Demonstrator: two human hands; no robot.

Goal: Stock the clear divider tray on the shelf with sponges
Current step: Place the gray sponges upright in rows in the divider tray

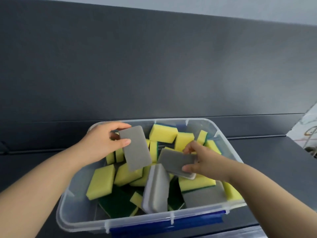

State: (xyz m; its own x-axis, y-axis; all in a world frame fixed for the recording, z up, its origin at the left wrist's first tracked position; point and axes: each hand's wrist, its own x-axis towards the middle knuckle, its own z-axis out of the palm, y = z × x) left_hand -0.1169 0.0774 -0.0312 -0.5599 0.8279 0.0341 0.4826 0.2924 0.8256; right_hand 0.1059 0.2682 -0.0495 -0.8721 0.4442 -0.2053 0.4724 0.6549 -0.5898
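Observation:
A clear plastic bin [228,145] with a blue front latch stands on a dark shelf and holds several yellow-and-green sponges [101,183] and grey-and-white sponges [157,188]. My left hand [103,143] holds one grey sponge [136,150] by its upper end, lifted over the bin's left half. My right hand [204,160] grips a second grey sponge [176,162] with a white underside, low over the pile at the bin's middle. No divider tray is in view.
The dark grey shelf surface [267,152] runs left and right of the bin, with a tall dark back panel [154,66] behind it. A pale patterned object [308,127] shows at the right edge.

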